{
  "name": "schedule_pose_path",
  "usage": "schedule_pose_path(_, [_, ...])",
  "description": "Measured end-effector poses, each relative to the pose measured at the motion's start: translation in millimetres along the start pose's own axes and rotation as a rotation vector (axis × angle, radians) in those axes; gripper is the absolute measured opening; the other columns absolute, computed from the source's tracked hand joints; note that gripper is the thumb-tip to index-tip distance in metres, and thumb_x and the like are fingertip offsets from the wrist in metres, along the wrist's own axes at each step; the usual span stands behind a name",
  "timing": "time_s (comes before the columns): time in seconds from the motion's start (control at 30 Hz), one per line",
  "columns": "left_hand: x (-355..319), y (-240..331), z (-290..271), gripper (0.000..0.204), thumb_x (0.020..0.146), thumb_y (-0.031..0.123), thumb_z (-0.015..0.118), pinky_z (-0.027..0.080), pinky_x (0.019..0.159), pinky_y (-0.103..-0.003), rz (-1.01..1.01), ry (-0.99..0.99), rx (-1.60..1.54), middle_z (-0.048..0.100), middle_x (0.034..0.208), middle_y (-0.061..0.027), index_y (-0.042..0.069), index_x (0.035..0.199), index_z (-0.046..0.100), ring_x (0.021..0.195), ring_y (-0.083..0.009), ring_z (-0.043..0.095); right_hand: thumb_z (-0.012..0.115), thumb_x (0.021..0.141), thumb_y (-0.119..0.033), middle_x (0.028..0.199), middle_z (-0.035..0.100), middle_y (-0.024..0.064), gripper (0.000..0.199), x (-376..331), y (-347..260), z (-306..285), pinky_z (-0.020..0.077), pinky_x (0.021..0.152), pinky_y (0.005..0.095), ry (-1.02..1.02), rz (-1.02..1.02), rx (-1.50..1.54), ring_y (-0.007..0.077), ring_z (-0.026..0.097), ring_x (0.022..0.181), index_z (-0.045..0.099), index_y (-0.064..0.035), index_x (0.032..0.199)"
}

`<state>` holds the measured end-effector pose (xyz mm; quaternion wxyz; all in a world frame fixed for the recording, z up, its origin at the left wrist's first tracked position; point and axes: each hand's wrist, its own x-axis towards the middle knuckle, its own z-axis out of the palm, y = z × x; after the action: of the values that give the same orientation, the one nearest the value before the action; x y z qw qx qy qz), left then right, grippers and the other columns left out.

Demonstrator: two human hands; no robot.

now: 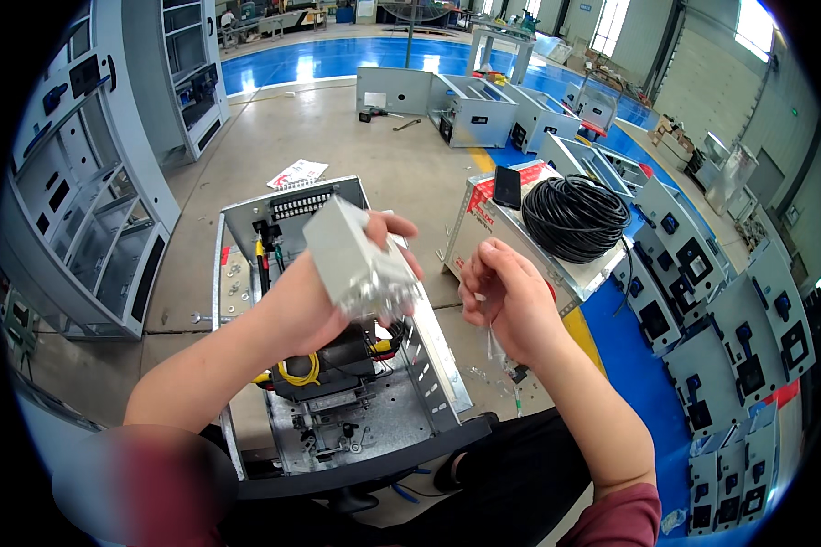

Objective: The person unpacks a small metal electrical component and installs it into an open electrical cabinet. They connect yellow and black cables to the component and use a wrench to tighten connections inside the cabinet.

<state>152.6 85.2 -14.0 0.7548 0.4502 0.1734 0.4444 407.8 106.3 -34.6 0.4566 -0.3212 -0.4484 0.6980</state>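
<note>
My left hand (312, 299) is wrapped around a light grey box-shaped part (345, 244), raised over an open metal drawer unit (426, 351). The part's lower end looks clear or shiny and is smeared by motion. To its right, my right hand (517, 296) is held up with curled fingers, thumb and fingertips pressed together. A thin clear strip seems to hang below them, but what they pinch is too small to name. Inside the drawer unit sit a black component (333, 372), a looped yellow wire (299, 369) and metal linkage parts (324, 438).
Right of the drawer unit, a box used as a stand (488, 228) carries a coil of black cable (575, 219) and a phone (507, 187). Grey panels (748, 346) line the right. Tall cabinets (109, 210) stand left. A wrench (407, 125) lies on the floor ahead.
</note>
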Motion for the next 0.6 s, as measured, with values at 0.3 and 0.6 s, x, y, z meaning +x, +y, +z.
schedule_pose_path(0.3, [10, -3, -5, 0.028, 0.112, 0.018, 0.039, 0.062, 0.065, -0.028, -0.029, 0.434, 0.180, 0.070, 0.116, -0.0164, 0.005, 0.134, 0.051, 0.088, -0.0293, 0.076, 0.057, 0.100, -0.054, 0.110, 0.074, 0.0208, 0.062, 54, 82, -186, 0.0542, 0.093, 0.0417, 0.029, 0.375, -1.484, 0.0345, 0.071, 0.099, 0.072, 0.0045, 0.110])
schedule_pose_path(0.6, [4, -3, -1, 0.041, 0.102, 0.007, 0.042, 0.063, 0.091, -0.041, -0.056, 0.368, 0.032, 0.062, 0.131, -0.0209, 0.003, 0.143, 0.042, 0.107, -0.0390, 0.072, 0.053, 0.094, -0.072, 0.123, 0.071, 0.0279, 0.085, 48, 117, -228, 0.0495, 0.104, 0.0463, -0.083, 0.875, -1.625, 0.0401, 0.068, 0.118, 0.072, 0.0077, 0.118])
